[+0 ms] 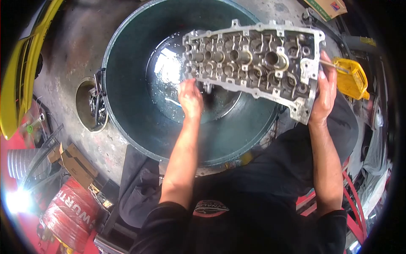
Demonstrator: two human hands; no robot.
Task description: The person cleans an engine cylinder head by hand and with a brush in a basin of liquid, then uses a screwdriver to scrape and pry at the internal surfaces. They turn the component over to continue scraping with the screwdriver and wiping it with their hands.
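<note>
A grey metal cylinder head (243,57), with round bores and bolt holes facing up, is held over a large dark green tub (131,106). My left hand (190,98) grips its left end from the near side, fingers closed at the lower corner. Around the right end wraps my right hand (325,91), with the thumb along the side and the fingers partly hidden behind the metal. Liquid (169,70) with a bright reflection lies in the bottom of the tub, below the part.
Left of the tub stands a small round container (86,103) with metal parts. A yellow plastic container (351,78) is at the right. Cardboard (78,165) and a red wrapped bundle (69,213) lie at the lower left. A yellow panel (21,72) borders the left.
</note>
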